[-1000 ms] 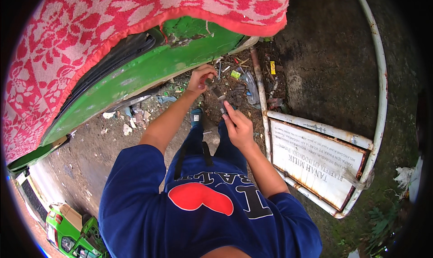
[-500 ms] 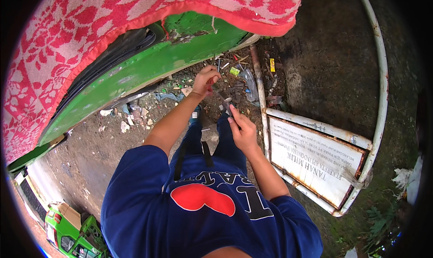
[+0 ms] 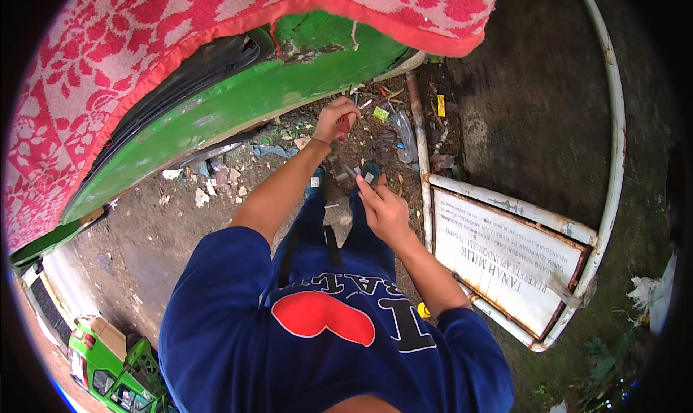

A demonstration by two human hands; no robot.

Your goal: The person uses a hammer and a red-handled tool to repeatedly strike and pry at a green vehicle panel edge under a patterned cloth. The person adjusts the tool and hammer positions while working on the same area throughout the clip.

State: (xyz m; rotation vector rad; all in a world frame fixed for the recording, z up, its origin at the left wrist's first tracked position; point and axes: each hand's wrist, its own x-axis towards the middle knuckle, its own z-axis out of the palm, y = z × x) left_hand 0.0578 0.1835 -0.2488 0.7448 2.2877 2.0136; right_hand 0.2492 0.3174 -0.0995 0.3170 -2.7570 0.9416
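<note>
My left hand [image 3: 336, 120] is closed around the red handle of a tool [image 3: 343, 126]. A short metal part shows below that handle; its exact kind is blurred. In my right hand [image 3: 388, 212] is a slim dark-handled tool [image 3: 349, 171], with the fingers closed on it and its flat greyish end pointing toward the left hand. The two tools are close together in front of my legs; I cannot tell whether they touch. Ahead and to the left is a worn green vehicle body [image 3: 238, 99], its lower panel scraped and its paint broken near the far end.
A pink floral cloth [image 3: 180, 23] drapes over the green vehicle. Paint chips and litter [image 3: 216, 178] lie on the dirt. To my right, a rusty white pipe frame [image 3: 613, 124] carries a white sign panel [image 3: 498, 247]. Another green vehicle [image 3: 115, 362] stands at lower left.
The red-handled tool has turned in my left hand, its metal part now below the hand. My right hand's tool tip has shifted left and down. A yellow object shows beside my right sleeve.
</note>
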